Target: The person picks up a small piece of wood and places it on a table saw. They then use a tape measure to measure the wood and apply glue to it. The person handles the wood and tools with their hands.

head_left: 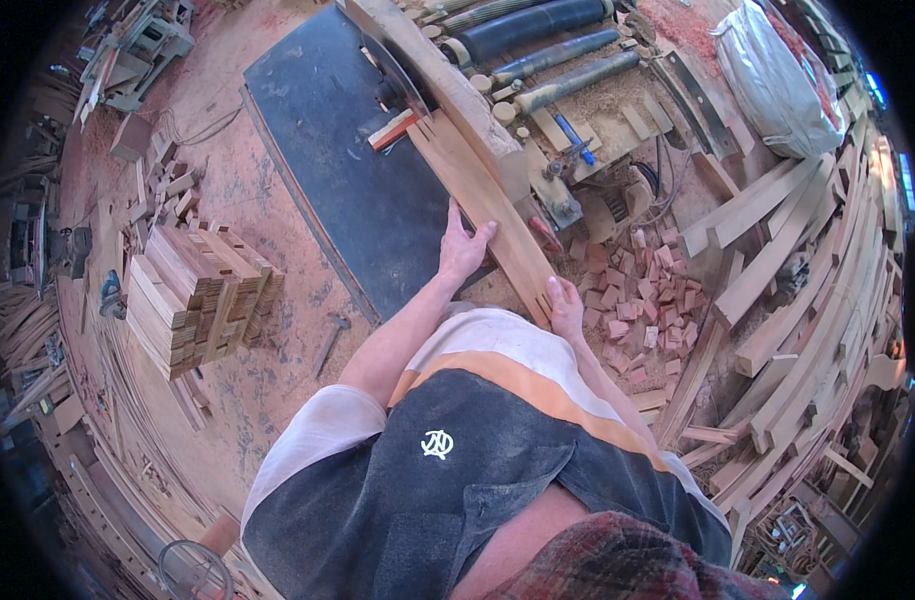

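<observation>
A flat wooden board (489, 208) lies lengthwise on the dark saw table (327, 130), along a thick wooden fence (477, 120) on its right. Narrow slots show at its near end, and its far end is close to the curved saw blade (395, 72). My left hand (463, 246) holds the board's left edge, thumb on top. At the near end, my right hand (565, 306) grips the right corner, its thumb over the top; the fingers underneath are hidden. A small reddish wood strip (392, 131) sits on the table beside the board's far end.
Stacked wood pieces (202, 295) stand on the floor at left, with a hammer (330, 345) nearer me. Small offcut blocks (642, 290) are heaped right of the table. Long boards (777, 270) and a white sack (777, 80) lie farther right. Dark rollers (527, 35) are beyond the fence.
</observation>
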Tool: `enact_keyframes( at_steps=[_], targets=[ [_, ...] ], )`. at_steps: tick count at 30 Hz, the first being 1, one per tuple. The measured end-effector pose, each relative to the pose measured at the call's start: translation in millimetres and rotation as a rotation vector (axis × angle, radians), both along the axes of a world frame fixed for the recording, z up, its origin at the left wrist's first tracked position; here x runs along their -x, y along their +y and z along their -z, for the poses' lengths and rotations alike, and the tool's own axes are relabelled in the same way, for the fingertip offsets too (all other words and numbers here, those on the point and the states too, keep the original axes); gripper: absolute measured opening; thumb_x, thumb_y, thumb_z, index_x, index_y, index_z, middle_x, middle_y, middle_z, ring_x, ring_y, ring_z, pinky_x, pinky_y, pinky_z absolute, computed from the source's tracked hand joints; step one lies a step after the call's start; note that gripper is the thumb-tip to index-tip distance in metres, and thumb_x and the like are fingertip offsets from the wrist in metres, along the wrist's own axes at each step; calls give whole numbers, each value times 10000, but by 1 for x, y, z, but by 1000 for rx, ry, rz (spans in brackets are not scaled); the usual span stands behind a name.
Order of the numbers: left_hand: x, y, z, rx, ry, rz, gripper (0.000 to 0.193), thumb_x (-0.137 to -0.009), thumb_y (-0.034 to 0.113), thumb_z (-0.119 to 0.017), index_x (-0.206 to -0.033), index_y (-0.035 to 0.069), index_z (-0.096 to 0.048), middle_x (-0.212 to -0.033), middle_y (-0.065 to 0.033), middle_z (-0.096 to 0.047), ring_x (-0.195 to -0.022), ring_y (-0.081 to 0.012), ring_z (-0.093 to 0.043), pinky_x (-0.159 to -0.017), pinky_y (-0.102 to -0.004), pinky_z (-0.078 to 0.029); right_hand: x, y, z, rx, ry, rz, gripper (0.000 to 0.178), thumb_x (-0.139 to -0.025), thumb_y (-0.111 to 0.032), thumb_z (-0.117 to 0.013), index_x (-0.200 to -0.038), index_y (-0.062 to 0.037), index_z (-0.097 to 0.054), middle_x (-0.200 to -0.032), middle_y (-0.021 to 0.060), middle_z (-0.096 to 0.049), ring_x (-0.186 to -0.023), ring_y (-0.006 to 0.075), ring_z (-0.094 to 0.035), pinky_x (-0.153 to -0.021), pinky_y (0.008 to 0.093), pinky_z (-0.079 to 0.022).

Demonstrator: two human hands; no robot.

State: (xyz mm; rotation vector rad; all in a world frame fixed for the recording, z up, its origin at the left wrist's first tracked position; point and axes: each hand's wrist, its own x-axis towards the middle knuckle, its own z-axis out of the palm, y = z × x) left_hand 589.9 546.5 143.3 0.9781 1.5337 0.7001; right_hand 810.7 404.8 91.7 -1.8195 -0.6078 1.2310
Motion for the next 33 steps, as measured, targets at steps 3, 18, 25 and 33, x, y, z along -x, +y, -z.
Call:
enact_keyframes(
  at_steps=[3,18,25,33],
  targets=[
    [1,1,1,-24,24,-1,1040,-931,299,-778,-1700,125,-100,-851,-153,-727,-649,-232,-720,-582,-363,-607,0,1,3,-10,-23,-14,535,-981,-478,-748,-1259,-26,-682,-1184,99,-710,-1109,180,-630,-1005,345,-496],
    [4,6,8,-28,-7,-4,1042,-920,297,-769,-1701,148,-96,-867,-171,-724,-669,-263,-738,-579,-384,-630,4,8,-2,0,-8,-16,574,-985,-478,-750,-1297,-5,-659,-1228,121,-697,-1141,199,-627,-1019,349,-493],
    [6,8,1,-4,-42,-11,1045,-924,293,-765,-1702,148,-83,-867,-162,-717,-686,-267,-742,-544,-372,-633,5,11,1,22,-29,-20,567,-981,-468,-759,-1297,-8,-656,-1227,114,-694,-1133,193,-624,-1013,344,-495],
    [7,12,2,13,-44,-19,1044,-923,294,-765,-1702,154,-85,-911,-177,-717,-735,-279,-749,-560,-380,-642,10,16,-8,12,35,5,549,-986,-447,-758,-1296,-6,-653,-1220,109,-696,-1133,192,-626,-1007,349,-504]
  ],
)
